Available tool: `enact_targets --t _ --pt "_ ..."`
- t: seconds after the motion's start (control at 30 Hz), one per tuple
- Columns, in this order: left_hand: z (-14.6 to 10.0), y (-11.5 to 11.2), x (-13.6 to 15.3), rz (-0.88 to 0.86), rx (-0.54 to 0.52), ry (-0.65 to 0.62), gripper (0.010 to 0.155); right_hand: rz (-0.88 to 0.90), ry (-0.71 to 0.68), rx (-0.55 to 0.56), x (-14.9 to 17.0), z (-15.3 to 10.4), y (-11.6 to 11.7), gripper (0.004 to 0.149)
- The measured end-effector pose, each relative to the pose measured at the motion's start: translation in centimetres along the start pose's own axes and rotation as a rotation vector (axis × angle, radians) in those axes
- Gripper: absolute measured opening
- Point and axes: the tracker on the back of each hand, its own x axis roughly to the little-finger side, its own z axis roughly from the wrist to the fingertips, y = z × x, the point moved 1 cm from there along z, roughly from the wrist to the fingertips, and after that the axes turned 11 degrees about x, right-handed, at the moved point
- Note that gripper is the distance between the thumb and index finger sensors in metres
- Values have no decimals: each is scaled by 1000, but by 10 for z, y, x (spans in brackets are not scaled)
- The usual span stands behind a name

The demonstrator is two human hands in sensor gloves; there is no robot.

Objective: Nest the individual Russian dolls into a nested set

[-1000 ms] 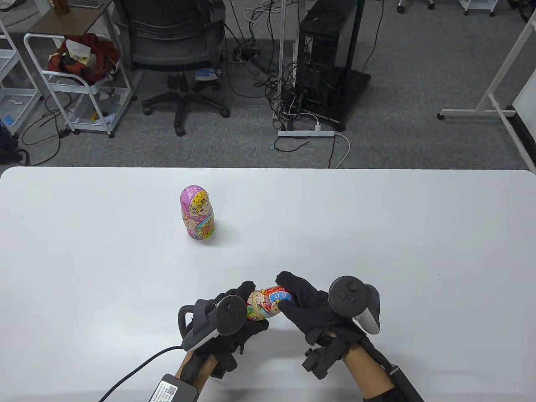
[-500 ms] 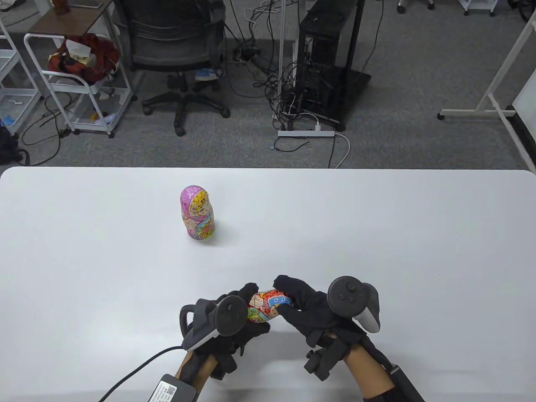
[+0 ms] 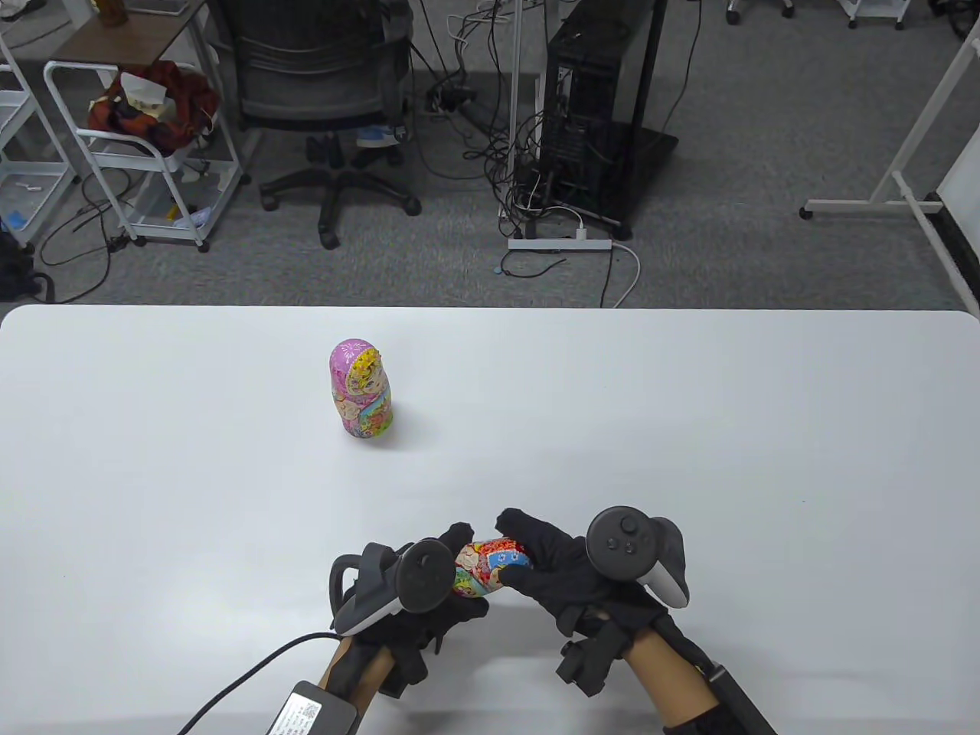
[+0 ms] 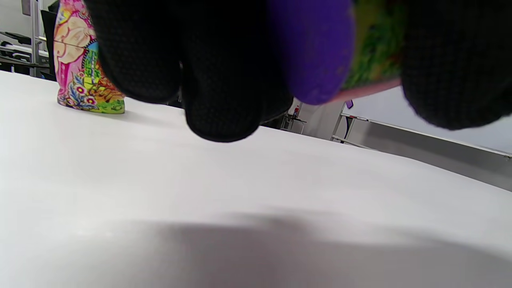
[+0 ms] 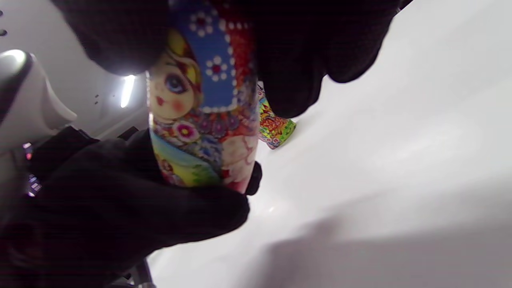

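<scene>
A red and blue painted doll (image 3: 487, 569) is held lying sideways above the table near its front edge. My left hand (image 3: 436, 582) grips its lower half and my right hand (image 3: 547, 563) grips its head half. In the right wrist view the doll (image 5: 204, 116) shows its face and looks closed in one piece. In the left wrist view my fingers (image 4: 224, 80) wrap its purple and green bottom (image 4: 340, 52). A larger pink doll (image 3: 360, 389) stands upright and closed farther back left, apart from both hands; it also shows in the left wrist view (image 4: 82, 72).
The white table (image 3: 689, 429) spans the view. Beyond its far edge are an office chair (image 3: 329, 92), a computer tower (image 3: 597, 115) with cables, and a wire cart (image 3: 145, 145). A cable and box (image 3: 314, 712) trail from my left wrist.
Both hands have closed in on each other and the doll's two halves have come together; less of the doll shows between them. The pink doll has not moved.
</scene>
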Motion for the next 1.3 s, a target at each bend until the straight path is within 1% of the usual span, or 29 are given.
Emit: enact_targets --t 0.07,0.17,0.23,0.27,0.37,0.4,0.43,0.47,0.5,0.57,0.6,0.63,0.7,0.73,0.8,0.87,0.93,1.03,1.1,1.2,1.23,1.3 --pt "1 -2 -2 3 3 -1 95 -50 8 12 2 0 0 67" --pt "2 -6 -4 5 19 -4 95 -51 46 34 5 -1 7 70" --pt "3 -8 -6 -2 18 -2 96 -77 101 96 9 -3 13 77" --pt "4 -9 -7 -2 15 6 96 -63 120 109 10 -3 16 79" --pt "4 -10 -7 -5 16 20 97 121 140 51 12 -2 22 84" --pt "4 -10 -7 -29 15 13 97 204 141 56 13 -2 22 81" --pt "4 -10 -6 -49 18 5 98 220 152 88 12 -2 20 78" --pt "5 -11 -5 -70 32 -8 98 185 155 145 11 -1 14 74" --pt "5 -11 -5 -90 53 -20 97 134 143 169 9 -1 8 71" --pt "5 -10 -1 -91 30 2 99 -21 137 254 7 -1 -10 70" --pt "5 -10 0 -81 24 6 99 -45 140 270 7 -1 -13 70" --pt "5 -9 3 -45 10 21 99 -123 159 333 10 -3 -25 70" --pt "4 -7 6 8 -22 48 99 -235 204 370 15 -4 -38 70" --pt "4 -6 9 62 -36 74 101 -316 237 404 22 -4 -47 70" --pt "3 -5 12 134 -53 123 101 -399 324 446 35 -5 -58 70" --pt "3 -5 15 169 -54 160 102 -481 392 465 48 -6 -64 71" --pt "4 -5 18 180 -50 184 102 -604 468 467 60 -7 -67 71" --pt "5 -6 21 156 -34 195 102 -714 505 445 70 -6 -65 71" --pt "5 -7 22 146 -22 196 101 -761 530 422 75 -5 -63 71" --pt "5 -7 22 144 -23 198 101 -761 528 436 74 -5 -63 69" --pt "5 -7 22 141 -23 198 101 -782 525 432 74 -5 -62 66" --pt "5 -7 23 137 -21 199 101 -803 538 396 75 -4 -61 67"
